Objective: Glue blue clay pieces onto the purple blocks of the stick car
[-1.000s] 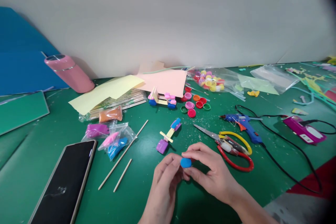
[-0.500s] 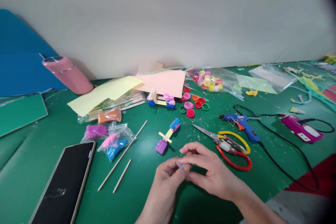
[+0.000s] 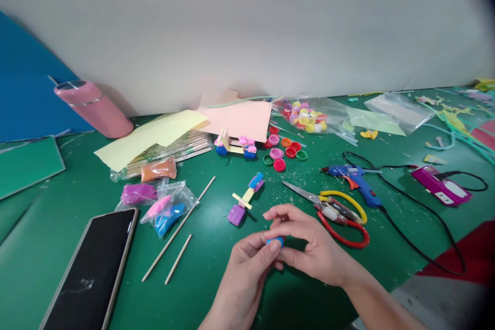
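Fingers [image 3: 294, 228] of both hands are clamped on a small blue piece [image 3: 281, 241], which lies between them: the left thumb crosses its near side, a right finger arches over its top, the right thumb sits at its lower right, and the remainder is hidden. Compared with one second earlier, when a broad blue face was exposed, the left thumb now covers much of it; half a second ago only a sliver showed, so slightly more is visible at present. No shift of other items on the surface is noted. Inventory follows by size. Green surface [image 3: 204, 301] carries everything, its far edge meeting the wall. Phone [image 3: 91, 268] lies toward the near left corner. Pink bottle [image 3: 95, 108] is at the far edge, left portion. Left hand [image 3: 245, 270] and right hand [image 3: 315, 247] are together over the near middle. Scissors [image 3: 336, 211], with one red and one yellow handle, lie just beside the right hand. Glue gun [image 3: 358, 183] lies beyond them, toward the right edge. Long stick [image 3: 178, 229] lies left of the left hand, slanting toward the far edge. Purple-and-blue assembly [image 3: 245, 199] lies just beyond the fingers. Short stick [image 3: 178, 259] lies between the long stick and the left hand.
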`<state>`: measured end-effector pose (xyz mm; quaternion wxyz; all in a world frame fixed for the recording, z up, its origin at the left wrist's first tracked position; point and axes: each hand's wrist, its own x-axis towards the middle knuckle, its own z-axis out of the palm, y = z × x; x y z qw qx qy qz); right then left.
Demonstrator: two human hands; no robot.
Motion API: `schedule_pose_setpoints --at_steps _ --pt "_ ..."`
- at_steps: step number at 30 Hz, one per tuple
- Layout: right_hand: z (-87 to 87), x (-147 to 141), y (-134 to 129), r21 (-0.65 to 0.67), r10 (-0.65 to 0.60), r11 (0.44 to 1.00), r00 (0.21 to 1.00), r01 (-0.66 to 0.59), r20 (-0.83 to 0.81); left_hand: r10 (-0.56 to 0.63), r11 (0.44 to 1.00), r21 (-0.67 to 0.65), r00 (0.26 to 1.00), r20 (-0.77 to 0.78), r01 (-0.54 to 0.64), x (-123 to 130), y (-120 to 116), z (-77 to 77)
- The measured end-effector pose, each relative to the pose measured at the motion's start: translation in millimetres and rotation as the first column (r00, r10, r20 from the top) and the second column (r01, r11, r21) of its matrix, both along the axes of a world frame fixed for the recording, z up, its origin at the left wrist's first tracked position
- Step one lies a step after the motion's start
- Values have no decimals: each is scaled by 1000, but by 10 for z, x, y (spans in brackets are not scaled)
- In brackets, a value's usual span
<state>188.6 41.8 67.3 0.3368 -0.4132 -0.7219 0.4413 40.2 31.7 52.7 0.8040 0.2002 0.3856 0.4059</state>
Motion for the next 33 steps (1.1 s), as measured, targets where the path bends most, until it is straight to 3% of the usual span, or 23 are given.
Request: schedule_pose_setpoints --at_steps 6,18,28,33 --pt "41 5 6 -35 31 999 999 -31 14 15 999 32 999 -45 -14 -4 19 -16" --pt "-47 6 13 -81 31 996 999 -33 -27 13 999 -35 1000 -17 -13 -17 -12 -28" --pt "-84 13 10 -30 -31 999 998 29 -58 -85 996 -31 995 53 86 -57 30 22" --pt "-94 34 9 -1 -43 999 996 43 -83 -40 999 -24 999 22 40 -69 11 25"
